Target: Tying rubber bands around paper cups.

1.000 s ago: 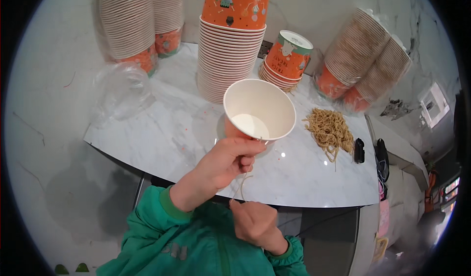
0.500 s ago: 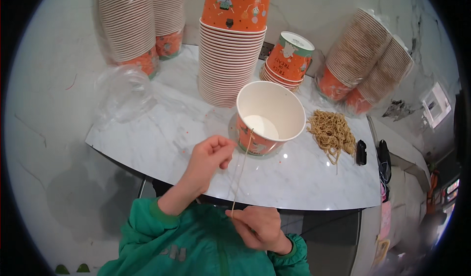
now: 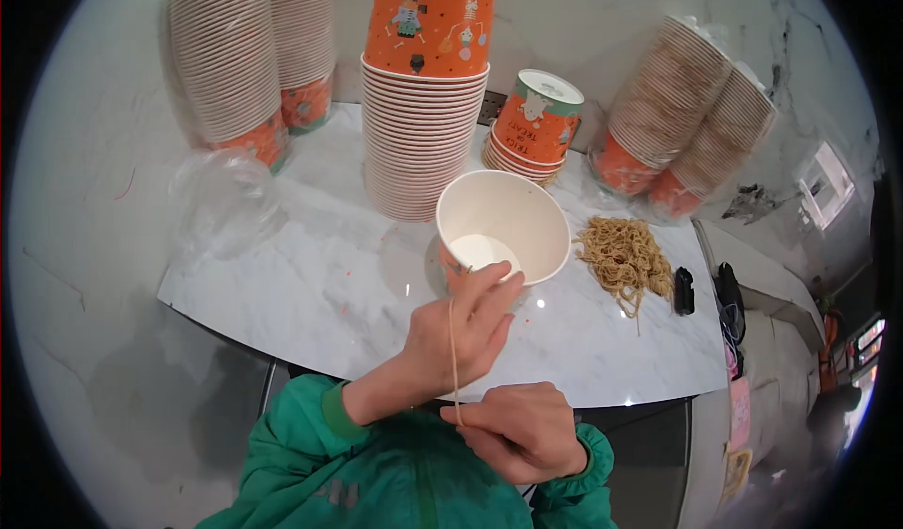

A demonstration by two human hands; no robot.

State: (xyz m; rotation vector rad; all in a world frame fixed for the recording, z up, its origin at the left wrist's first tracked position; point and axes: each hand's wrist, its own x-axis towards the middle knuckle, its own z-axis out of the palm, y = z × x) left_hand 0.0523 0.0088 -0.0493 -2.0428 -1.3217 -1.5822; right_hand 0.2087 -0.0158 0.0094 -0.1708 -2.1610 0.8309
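Note:
A large paper cup (image 3: 536, 221), white inside with an orange printed outside, stands upright on the marble-patterned table. At its near rim are the fingertips of my left hand (image 3: 458, 331); the fingers are stretched out and cover part of the cup's front. A thin tan cord (image 3: 455, 360) runs from near the cup, across the back of my left hand, down to my right hand (image 3: 522, 430). Low at the table's front edge, my right hand is closed and pinches the cord between thumb and finger. The cord's end at the cup is hidden behind my left hand.
A tangled pile of tan cords (image 3: 625, 256) lies right of the cup, beside a small black object (image 3: 684, 291). Behind rise a tall cup stack (image 3: 419, 143) and a short upside-down stack (image 3: 536, 120). Wrapped stacks (image 3: 668, 106) stand at right and left; clear plastic (image 3: 226, 205) lies left.
My left hand has moved right and forward to the cup's near rim, its curled fingers now stretched out. My right hand stays low with the cord pinched, shifted slightly right.

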